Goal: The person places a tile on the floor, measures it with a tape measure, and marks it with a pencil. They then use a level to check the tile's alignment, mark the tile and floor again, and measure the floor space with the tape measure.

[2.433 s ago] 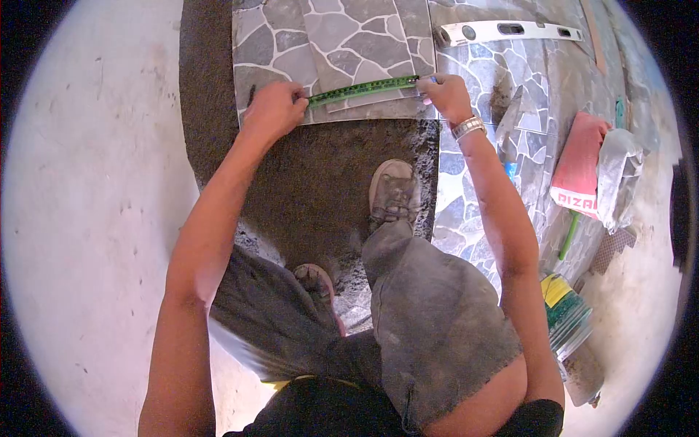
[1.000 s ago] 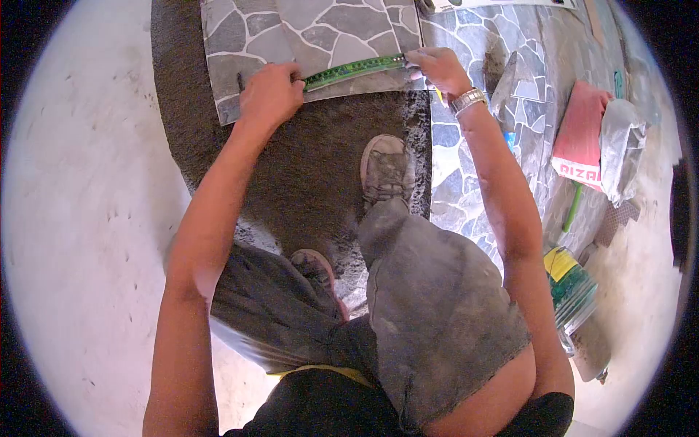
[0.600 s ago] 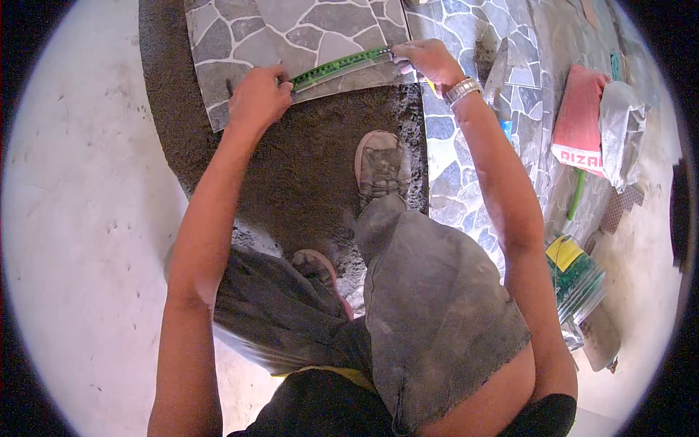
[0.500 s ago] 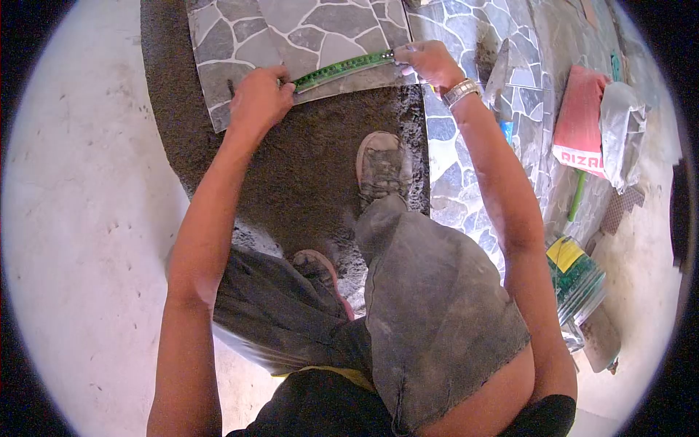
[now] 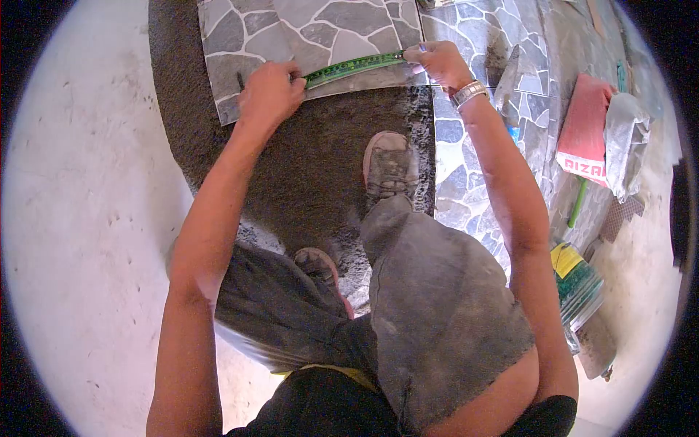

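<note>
A long, narrow green bar [image 5: 354, 68], marked with a row of dark spots, spans the gap between my hands. My left hand [image 5: 273, 93] is closed around its left end. At the other end, the fingers of my right hand [image 5: 441, 64] pinch the bar. It lies across the near part of a grey stone-pattern tile [image 5: 295, 40] with white joint lines, roughly along the tile's near edge. That tile rests on a dark mortar bed [image 5: 306, 156]. A metal-banded watch [image 5: 468, 92] is on my right wrist.
Laid stone-pattern tiles [image 5: 455, 156] run along the right, with a trowel-like tool [image 5: 507, 84] on them. Farther right are a red and white sack [image 5: 585, 120], a green stick [image 5: 577, 204] and a green container [image 5: 577, 291]. My shoe [image 5: 388, 164] stands on the mortar; pale floor [image 5: 87, 218] extends left.
The whole view has shifted slightly, so the scene sits a little farther right. Both hands keep their hold on the green bar, which stays at about the same place on the tile.
</note>
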Demonstrator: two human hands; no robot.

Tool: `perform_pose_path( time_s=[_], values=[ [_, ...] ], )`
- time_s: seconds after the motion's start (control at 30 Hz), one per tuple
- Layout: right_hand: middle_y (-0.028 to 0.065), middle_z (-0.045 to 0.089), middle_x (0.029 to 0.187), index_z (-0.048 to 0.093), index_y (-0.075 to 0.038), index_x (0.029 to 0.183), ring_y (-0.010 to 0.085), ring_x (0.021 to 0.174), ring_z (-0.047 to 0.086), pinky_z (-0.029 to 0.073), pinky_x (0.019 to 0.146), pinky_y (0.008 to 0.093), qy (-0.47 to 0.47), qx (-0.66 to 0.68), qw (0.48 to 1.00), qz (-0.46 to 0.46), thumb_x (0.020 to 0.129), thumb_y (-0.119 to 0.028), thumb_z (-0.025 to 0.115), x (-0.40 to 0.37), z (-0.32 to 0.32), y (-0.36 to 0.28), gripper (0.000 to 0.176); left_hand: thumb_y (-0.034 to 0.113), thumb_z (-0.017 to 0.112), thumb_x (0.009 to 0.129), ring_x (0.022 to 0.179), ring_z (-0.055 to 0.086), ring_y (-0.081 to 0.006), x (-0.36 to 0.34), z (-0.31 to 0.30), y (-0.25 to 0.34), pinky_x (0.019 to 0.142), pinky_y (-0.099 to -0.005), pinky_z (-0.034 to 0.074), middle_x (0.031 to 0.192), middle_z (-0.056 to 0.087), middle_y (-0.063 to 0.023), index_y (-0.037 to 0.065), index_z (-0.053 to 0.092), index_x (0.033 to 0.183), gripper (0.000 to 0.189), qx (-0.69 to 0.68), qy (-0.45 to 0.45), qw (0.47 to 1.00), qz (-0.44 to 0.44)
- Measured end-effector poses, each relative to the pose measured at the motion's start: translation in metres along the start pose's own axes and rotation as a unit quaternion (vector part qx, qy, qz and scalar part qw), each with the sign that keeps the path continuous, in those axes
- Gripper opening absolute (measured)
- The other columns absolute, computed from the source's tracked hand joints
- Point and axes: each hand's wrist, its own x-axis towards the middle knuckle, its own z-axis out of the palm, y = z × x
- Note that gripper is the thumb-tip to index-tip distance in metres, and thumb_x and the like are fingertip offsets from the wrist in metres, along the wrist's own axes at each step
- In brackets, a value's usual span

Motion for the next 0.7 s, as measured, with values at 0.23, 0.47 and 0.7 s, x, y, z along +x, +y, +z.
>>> perform_pose_path(
  time_s=[0.23,0.47,0.7],
  values=[
    [0.0097,0.072,0.081,0.074,0.002,0.101,0.0151,0.072,0.068,0.045,0.055,0.0276,-0.003,0.036,0.999,0.014,0.083,-0.028,0.074,-0.002,-0.002,0.001,0.036,0.027,0.063,0.083,0.096,0.066,-0.0411,0.001,0.002,-0.001,0.084,-0.0518,0.052,0.098,0.069,-0.0202,0.009,0.073,0.099,0.026,-0.003,0.005,1.0,-0.005],
    [0.0084,0.072,0.086,0.073,0.003,0.098,0.0147,0.07,0.066,0.042,0.05,0.0254,0.014,0.039,0.999,0.021,0.085,-0.028,0.071,0.0,0.002,0.004,0.033,0.027,0.062,0.084,0.099,0.066,-0.0397,0.001,0.005,0.0,0.086,-0.0513,0.053,0.104,0.069,-0.0196,0.011,0.072,0.103,0.027,0.01,0.018,1.0,-0.016],
    [0.0071,0.071,0.084,0.072,0.001,0.09,0.0147,0.07,0.065,0.042,0.05,0.0241,-0.01,0.057,0.997,0.055,0.088,-0.031,0.068,-0.007,-0.002,-0.003,0.032,0.026,0.062,0.084,0.1,0.066,-0.0389,0.001,0.002,0.001,0.087,-0.0514,0.053,0.104,0.07,-0.0181,0.012,0.072,0.103,0.026,-0.002,-0.018,0.999,-0.03]
  ],
)
